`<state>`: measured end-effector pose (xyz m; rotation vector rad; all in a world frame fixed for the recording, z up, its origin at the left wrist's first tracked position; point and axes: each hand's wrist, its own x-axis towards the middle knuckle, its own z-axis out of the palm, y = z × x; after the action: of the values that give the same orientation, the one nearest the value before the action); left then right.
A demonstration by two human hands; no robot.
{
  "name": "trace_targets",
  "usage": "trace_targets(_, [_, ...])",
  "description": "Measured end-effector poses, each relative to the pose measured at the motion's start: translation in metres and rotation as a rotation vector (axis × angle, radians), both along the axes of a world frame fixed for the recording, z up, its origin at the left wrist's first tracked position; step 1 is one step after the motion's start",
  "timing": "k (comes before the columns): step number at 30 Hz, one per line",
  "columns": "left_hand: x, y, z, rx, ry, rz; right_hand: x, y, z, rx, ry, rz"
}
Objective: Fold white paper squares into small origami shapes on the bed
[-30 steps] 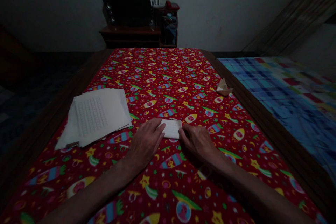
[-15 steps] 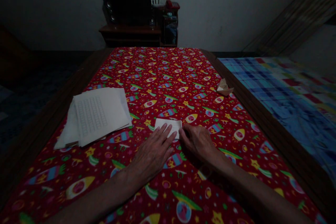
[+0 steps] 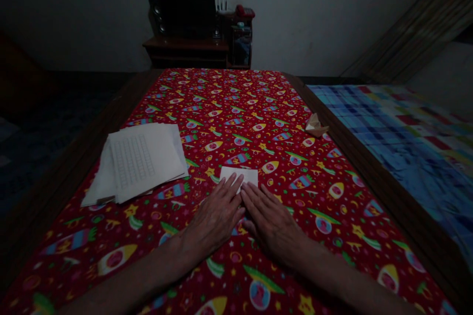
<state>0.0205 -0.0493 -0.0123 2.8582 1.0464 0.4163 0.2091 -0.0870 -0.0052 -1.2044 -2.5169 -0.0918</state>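
Observation:
A small white folded piece of paper [image 3: 240, 173] lies flat on the red patterned cloth [image 3: 229, 275] in front of me. My left hand [image 3: 218, 214] rests on its left part, fingers stretched out and pressing flat. Beside it, my right hand [image 3: 271, 219] lies on the lower right part of the paper, fingers also extended, its fingertips close to those of the left. Both hands cover the near edge of the paper, so that edge is hidden.
To the left is a stack of paper sheets [image 3: 148, 157], the top one printed with a grid. A folded paper shape [image 3: 316, 125] sits near the right edge. Beyond the table stand a dark screen [image 3: 185, 7] and a red telephone [image 3: 244, 11]. A bed [image 3: 399, 133] is at the right.
My right hand has gone from pinching near the paper's right edge to lying flat on the paper beside the left hand. The left hand stays on the paper.

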Motion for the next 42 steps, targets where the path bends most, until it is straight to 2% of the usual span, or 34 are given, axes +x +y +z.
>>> trace_targets(4, [-0.019, 0.001, 0.001, 0.014, 0.053, -0.027, 0.013, -0.01, -0.004, -0.086, -0.085, 0.007])
trace_targets(8, [-0.037, -0.002, 0.001, 0.04, 0.093, 0.008, 0.024, -0.009, -0.004, -0.098, -0.09, 0.005])
trace_targets(15, [-0.023, -0.003, 0.003, 0.091, 0.077, 0.039, 0.006, 0.003, -0.003, -0.102, -0.011, 0.025])
trace_targets(21, [-0.038, -0.005, 0.003, 0.139, 0.094, 0.042, 0.015, -0.001, -0.002, -0.102, -0.046, 0.007])
trace_targets(27, [-0.018, -0.01, 0.003, 0.103, 0.065, 0.031, 0.0, 0.005, -0.003, -0.057, -0.05, 0.036])
trace_targets(34, [-0.027, -0.016, 0.005, 0.116, 0.075, 0.038, 0.011, -0.002, -0.004, -0.008, -0.027, -0.018])
trace_targets(40, [0.001, -0.01, 0.004, 0.057, 0.039, -0.021, 0.006, -0.001, -0.008, 0.115, 0.03, -0.09])
trace_targets(42, [0.002, -0.008, 0.005, 0.054, 0.044, -0.033, 0.007, -0.002, -0.01, 0.14, 0.036, -0.097])
